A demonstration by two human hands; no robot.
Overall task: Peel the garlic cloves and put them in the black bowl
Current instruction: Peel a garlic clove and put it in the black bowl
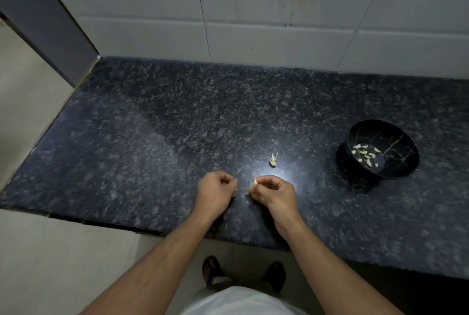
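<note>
A garlic clove (255,182) sits pinched at the fingertips of the right hand (275,194), its pale tip poking out toward the left hand (217,191); the rest of it is covered by the curled fingers, so how much skin is on it cannot be told; the left hand is clenched just beside it, knuckles up, with a tiny pale fleck at its fingertips (236,189) that may be a scrap of peel, though it is too small to be sure whether anything is held; both hands hover low over the countertop (152,137), a dark speckled stone slab, in a bright patch of light; just beyond the clove lies a garlic stem remnant (274,160), a small pale stalk with a dark rooty end, alone on the stone; well to the right of the clove stands the black bowl (396,137), tilted on its base so its mouth faces the camera, with thin golden crack-like lines inside and a scatter of peeled cloves (366,154) lying on its lower wall; no brand, label or writing can be read anywhere; behind the clove, at the far edge of the counter, rises a white tiled wall (253,10) with stains near the top; below the clove, past the counter's near edge, a white garment (238,302) and two sandalled feet (212,267) show dimly, the floor around them dark and blurred.
</note>
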